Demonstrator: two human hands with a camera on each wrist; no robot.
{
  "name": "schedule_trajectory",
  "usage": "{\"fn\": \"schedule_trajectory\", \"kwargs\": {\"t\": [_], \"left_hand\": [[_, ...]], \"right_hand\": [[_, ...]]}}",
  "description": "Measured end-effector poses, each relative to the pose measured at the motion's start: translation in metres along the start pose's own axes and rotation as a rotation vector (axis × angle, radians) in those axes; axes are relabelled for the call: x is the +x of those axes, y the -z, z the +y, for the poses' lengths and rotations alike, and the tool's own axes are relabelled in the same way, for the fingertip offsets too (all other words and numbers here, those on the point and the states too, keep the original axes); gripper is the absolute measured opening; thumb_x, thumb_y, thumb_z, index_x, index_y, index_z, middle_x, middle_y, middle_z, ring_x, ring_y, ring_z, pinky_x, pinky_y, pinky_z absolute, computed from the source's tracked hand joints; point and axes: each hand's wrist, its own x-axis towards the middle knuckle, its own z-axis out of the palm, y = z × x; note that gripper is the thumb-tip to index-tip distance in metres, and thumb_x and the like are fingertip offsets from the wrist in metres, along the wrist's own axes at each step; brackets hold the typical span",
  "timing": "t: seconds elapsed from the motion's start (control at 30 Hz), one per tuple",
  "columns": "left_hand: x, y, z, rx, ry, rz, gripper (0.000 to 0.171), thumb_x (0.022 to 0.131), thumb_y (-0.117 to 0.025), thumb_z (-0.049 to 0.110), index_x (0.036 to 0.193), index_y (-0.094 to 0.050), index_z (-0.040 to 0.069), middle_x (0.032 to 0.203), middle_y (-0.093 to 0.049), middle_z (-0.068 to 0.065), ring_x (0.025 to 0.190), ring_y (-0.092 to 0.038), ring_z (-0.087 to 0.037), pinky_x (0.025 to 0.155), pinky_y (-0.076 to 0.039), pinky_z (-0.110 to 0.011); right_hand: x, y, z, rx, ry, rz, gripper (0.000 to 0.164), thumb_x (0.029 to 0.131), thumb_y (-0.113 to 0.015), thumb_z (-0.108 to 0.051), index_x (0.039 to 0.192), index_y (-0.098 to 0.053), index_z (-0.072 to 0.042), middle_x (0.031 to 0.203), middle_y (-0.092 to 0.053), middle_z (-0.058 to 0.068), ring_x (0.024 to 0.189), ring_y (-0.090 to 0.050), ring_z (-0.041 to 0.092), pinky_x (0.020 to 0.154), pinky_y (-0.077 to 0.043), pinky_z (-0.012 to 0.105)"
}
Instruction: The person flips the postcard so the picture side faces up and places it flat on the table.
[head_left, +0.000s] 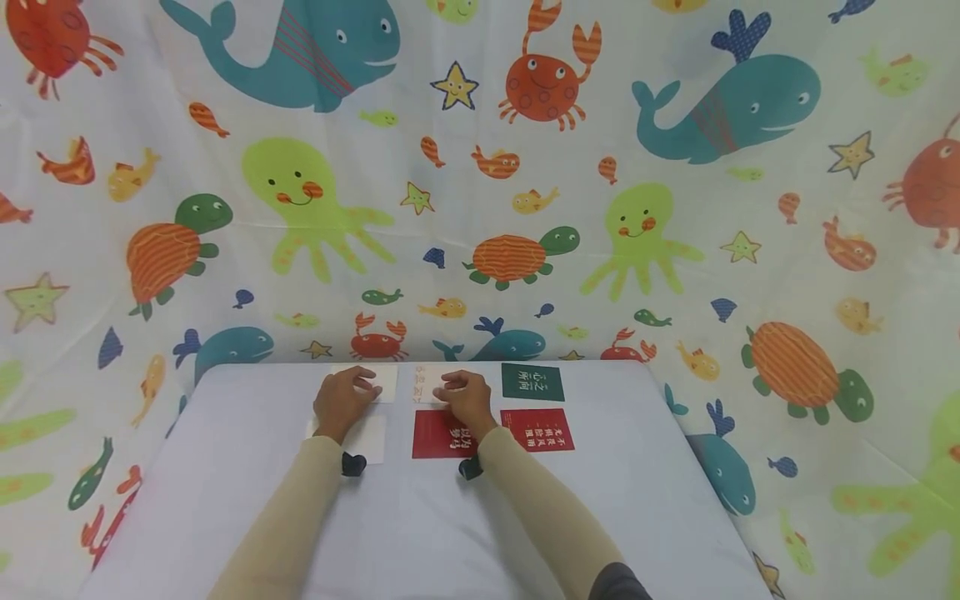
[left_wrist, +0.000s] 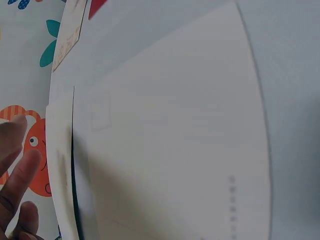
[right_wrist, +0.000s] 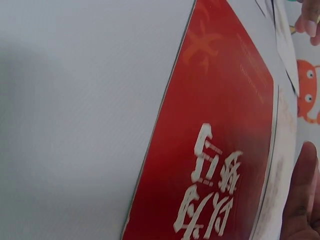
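My left hand [head_left: 342,404] hovers at the two plain white cards on the left. Its loosely bent fingers [left_wrist: 19,187] hold nothing. The far white card [head_left: 386,383] is partly behind that hand; the near white card [left_wrist: 175,125] carries faint print and fills the left wrist view. Over the cream card [head_left: 423,380] with orange writing is my right hand [head_left: 471,406], fingers slightly bent. Whether it touches that card cannot be told. Below it lies a red card [right_wrist: 215,115] with white characters, partly under the wrist in the head view.
To the right lie a dark green card [head_left: 532,382] with pale writing and a second red card [head_left: 537,429]. All rest on a table with a white cover [head_left: 420,533]. Behind its far edge hangs a curtain [head_left: 465,192] printed with sea animals.
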Motion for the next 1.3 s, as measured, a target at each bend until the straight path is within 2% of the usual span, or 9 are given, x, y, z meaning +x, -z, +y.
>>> {"fn": "schedule_trajectory", "kwargs": {"t": [0.33, 0.53, 0.77, 1.03, 1.3], "left_hand": [[-0.012, 0.021, -0.012, 0.013, 0.025, 0.031, 0.035, 0.096, -0.078, 0.026, 0.126, -0.074, 0.008, 0.113, -0.08, -0.016, 0.117, -0.061, -0.041, 0.096, -0.05, -0.059], [-0.015, 0.027, -0.021, 0.011, 0.038, 0.063, 0.035, 0.095, -0.079, 0.025, 0.125, -0.075, 0.009, 0.114, -0.08, -0.017, 0.118, -0.061, -0.042, 0.096, -0.05, -0.06], [-0.021, 0.034, -0.031, 0.005, 0.076, 0.081, 0.037, 0.094, -0.08, 0.024, 0.127, -0.074, 0.008, 0.12, -0.078, -0.019, 0.119, -0.059, -0.043, 0.098, -0.048, -0.061], [-0.027, 0.038, -0.044, 0.001, 0.143, 0.079, 0.042, 0.094, -0.079, 0.023, 0.132, -0.07, 0.006, 0.131, -0.073, -0.021, 0.116, -0.055, -0.042, 0.097, -0.046, -0.06], [-0.034, 0.036, -0.05, -0.031, 0.205, 0.048, 0.044, 0.098, -0.075, 0.023, 0.137, -0.066, 0.005, 0.136, -0.07, -0.023, 0.128, -0.055, -0.046, 0.107, -0.043, -0.064]], "right_hand": [[-0.012, -0.017, -0.007, 0.006, -0.003, -0.044, 0.032, 0.093, -0.084, -0.029, 0.124, -0.076, -0.023, 0.114, -0.076, -0.002, 0.09, -0.076, 0.015, 0.087, -0.065, 0.039], [-0.015, -0.024, -0.007, 0.073, -0.027, -0.086, 0.036, 0.094, -0.083, -0.025, 0.128, -0.074, -0.019, 0.116, -0.076, -0.001, 0.089, -0.076, 0.015, 0.086, -0.065, 0.035], [-0.019, -0.038, -0.007, 0.094, -0.053, -0.114, 0.039, 0.092, -0.085, -0.027, 0.13, -0.073, -0.026, 0.117, -0.074, -0.003, 0.089, -0.075, 0.015, 0.083, -0.065, 0.032], [-0.03, -0.048, -0.015, 0.064, -0.08, -0.169, 0.047, 0.093, -0.084, -0.028, 0.137, -0.068, -0.03, 0.133, -0.072, -0.002, 0.091, -0.074, 0.013, 0.081, -0.064, 0.029], [-0.039, -0.058, -0.019, 0.06, -0.088, -0.248, 0.055, 0.094, -0.082, -0.026, 0.146, -0.062, -0.028, 0.147, -0.066, 0.001, 0.095, -0.076, 0.013, 0.082, -0.064, 0.028]]}}
